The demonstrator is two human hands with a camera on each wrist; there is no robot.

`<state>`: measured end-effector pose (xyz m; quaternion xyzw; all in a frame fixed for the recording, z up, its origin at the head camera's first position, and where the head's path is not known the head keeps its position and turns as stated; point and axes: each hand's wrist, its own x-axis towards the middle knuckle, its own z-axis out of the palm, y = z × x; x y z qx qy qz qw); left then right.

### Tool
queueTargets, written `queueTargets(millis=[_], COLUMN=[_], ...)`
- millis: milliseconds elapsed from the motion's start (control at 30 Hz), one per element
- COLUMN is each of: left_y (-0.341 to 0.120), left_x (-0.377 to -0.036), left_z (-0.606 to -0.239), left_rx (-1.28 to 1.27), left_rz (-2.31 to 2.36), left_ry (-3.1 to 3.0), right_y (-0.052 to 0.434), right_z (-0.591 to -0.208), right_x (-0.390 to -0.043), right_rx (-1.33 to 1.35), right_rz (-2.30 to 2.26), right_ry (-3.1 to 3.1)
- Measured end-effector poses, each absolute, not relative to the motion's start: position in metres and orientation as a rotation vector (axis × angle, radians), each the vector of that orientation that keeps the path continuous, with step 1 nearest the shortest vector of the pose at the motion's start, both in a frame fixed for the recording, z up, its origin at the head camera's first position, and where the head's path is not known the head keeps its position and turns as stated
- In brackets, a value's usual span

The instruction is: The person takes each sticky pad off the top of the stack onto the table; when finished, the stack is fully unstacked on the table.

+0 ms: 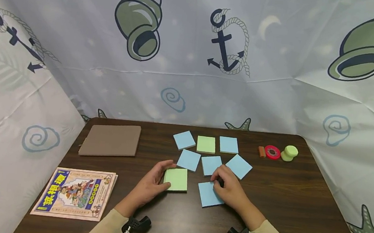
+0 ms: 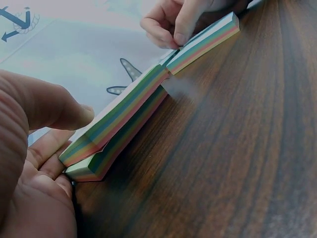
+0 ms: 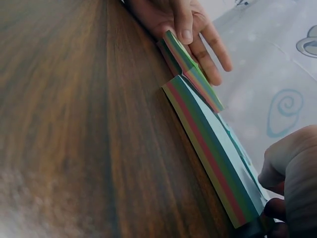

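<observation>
My left hand (image 1: pixel 150 184) grips a green-topped sticky note pad (image 1: pixel 177 180) at its left side, thumb near the lower corner and fingers toward the back. In the left wrist view this stack (image 2: pixel 119 111) shows striped coloured edges, and its upper layers sit askew over a lower block. My right hand (image 1: pixel 231 189) pinches the right edge of a blue-topped sticky note pad (image 1: pixel 208 195); its fingertips are partly hidden. From the right wrist, that blue pad (image 3: pixel 213 153) lies on the table with striped sides. Behind the hands are several more blue pads (image 1: pixel 189 159) and a green one (image 1: pixel 206 144).
On the brown table (image 1: pixel 286 220), a grey-brown notebook (image 1: pixel 110 140) lies at the back left, with illustrated booklets (image 1: pixel 75 194) in front. At the back right are a small orange block (image 1: pixel 262 152), a red ring-shaped item (image 1: pixel 272 152) and a light green knob-shaped object (image 1: pixel 289 153). Printed cloth (image 1: pixel 194 55) hangs behind.
</observation>
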<state>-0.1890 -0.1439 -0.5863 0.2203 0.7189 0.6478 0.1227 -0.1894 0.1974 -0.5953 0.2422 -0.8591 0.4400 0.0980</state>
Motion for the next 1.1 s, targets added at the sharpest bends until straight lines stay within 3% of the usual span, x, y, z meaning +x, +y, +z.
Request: queueTargets(millis=[433, 833, 1100], left_y=[-0.145, -0.142, -0.146], left_x=[-0.191, -0.189, -0.189], left_z=[-0.591, -0.59, -0.589], left_rx=[0.648, 0.596, 0.591], left_rz=[1.891, 1.886, 1.872], left_ry=[2.099, 2.077, 2.082], right_y=[0.188, 0.142, 0.115], right_z=[-0.583, -0.546, -0.566], right_x=[-0.186, -0.184, -0.196], right_rx=[0.55, 0.456, 0.483], right_rz=[1.5, 2.104, 1.997], right_ry=[-2.419, -2.627, -2.766])
